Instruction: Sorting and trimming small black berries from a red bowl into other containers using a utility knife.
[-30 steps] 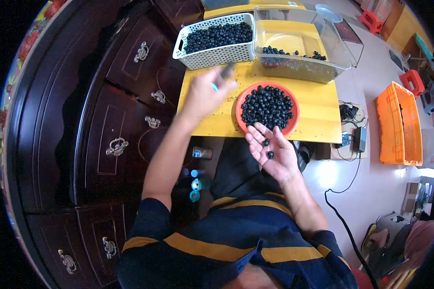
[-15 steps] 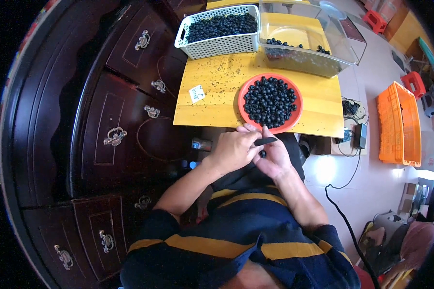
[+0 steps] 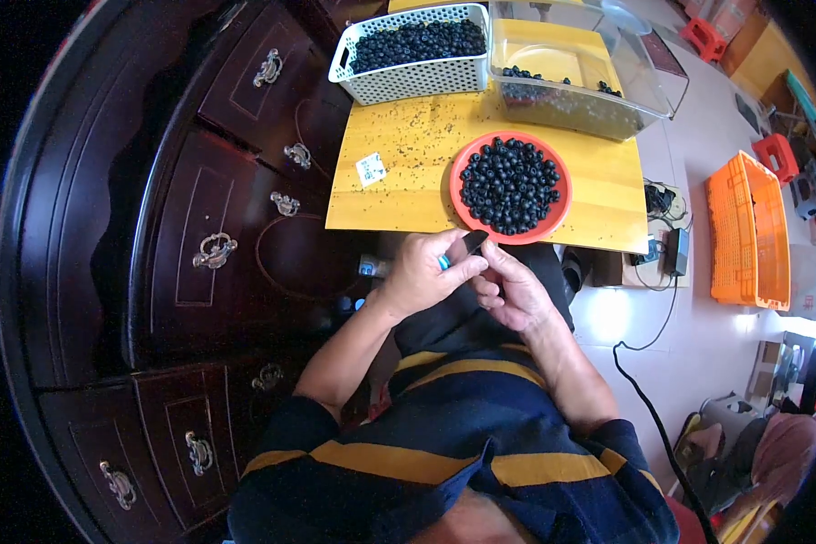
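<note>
My left hand (image 3: 426, 270) is closed around a small knife (image 3: 468, 244) with a dark blade; a bit of teal, perhaps its handle, shows between the fingers. The blade slants up toward the fingertips of my right hand (image 3: 519, 292). Those fingers are curled, thumb and forefinger pinched together at the blade's tip. Whatever they grip is hidden. Just beyond both hands, a red-orange plate (image 3: 563, 205) sits at the table's near edge. Heaped on it are small round black pieces (image 3: 510, 186), like berries or beads, several with a pale spot or hole.
On the yellow table (image 3: 390, 204) stand a white perforated basket (image 3: 417, 83) full of black pieces and a clear plastic bin (image 3: 580, 118) holding some. Dark crumbs and a white paper square (image 3: 370, 169) lie nearby. Dark drawers (image 3: 199, 218) rise at left; an orange crate (image 3: 743, 231) stands right.
The knife has swung from lying across my right palm to pointing up and away. My right fingers have curled into a pinch, and the black piece seen in that palm is now out of sight.
</note>
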`<state>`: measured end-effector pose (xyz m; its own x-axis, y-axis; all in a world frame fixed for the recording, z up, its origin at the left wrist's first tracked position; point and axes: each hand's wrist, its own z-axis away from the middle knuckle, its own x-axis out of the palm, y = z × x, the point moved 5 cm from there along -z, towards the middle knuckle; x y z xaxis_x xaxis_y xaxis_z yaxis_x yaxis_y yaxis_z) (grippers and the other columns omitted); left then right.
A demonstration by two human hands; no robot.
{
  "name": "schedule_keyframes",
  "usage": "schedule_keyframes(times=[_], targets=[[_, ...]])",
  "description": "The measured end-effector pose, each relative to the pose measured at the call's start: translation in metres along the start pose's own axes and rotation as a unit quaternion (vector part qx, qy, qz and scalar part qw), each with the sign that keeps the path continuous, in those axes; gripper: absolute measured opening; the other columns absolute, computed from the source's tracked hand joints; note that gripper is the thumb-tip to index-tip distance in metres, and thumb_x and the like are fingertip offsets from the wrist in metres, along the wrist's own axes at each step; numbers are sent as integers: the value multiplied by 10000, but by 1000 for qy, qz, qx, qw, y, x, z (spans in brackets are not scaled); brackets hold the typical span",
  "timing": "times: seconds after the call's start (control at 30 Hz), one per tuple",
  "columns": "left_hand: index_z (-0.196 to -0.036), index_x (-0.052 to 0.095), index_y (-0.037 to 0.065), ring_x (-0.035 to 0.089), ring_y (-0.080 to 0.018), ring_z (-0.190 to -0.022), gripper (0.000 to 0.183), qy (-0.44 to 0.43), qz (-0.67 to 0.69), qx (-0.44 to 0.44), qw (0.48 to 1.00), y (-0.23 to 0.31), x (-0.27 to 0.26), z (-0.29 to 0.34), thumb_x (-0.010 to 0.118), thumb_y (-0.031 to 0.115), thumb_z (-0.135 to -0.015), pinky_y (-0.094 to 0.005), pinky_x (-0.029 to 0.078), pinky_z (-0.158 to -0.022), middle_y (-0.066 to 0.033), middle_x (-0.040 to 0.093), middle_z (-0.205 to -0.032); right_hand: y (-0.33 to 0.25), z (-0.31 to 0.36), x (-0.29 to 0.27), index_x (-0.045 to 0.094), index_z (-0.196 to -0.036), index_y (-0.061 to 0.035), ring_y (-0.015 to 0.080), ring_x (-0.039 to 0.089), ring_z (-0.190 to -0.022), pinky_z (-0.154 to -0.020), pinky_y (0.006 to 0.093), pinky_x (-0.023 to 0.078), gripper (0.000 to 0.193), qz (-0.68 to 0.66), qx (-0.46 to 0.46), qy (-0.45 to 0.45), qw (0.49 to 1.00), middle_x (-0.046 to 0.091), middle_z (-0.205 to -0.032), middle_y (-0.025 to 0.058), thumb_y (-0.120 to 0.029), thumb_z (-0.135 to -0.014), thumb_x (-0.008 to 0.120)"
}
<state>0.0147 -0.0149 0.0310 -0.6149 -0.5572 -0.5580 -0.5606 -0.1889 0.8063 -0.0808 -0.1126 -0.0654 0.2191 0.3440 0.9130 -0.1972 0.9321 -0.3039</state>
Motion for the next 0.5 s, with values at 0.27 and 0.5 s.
schedule_keyframes(times=[0.27,0.5], targets=[[-1115,643,-13,597,-60,-708,224,54,253,-68,964,-22,9,3,719,99,-937,-236,488,-671,-13,701,-821,-11,6,16,625,-1210,-96,7,427,-592,-453,135,320,291,35,-24,-28,999,609,-932,-35,-318,-1022,635],[-1090,686,24,642,-97,-669,226,49,33,9,998,0,-1,5,761,57,-880,-279,512,-625,-43,685,-758,-13,6,14,618,-1206,-107,-6,418,-573,-448,132,322,216,-1,-41,-14,999,618,-951,-42,-197,-1012,655]])
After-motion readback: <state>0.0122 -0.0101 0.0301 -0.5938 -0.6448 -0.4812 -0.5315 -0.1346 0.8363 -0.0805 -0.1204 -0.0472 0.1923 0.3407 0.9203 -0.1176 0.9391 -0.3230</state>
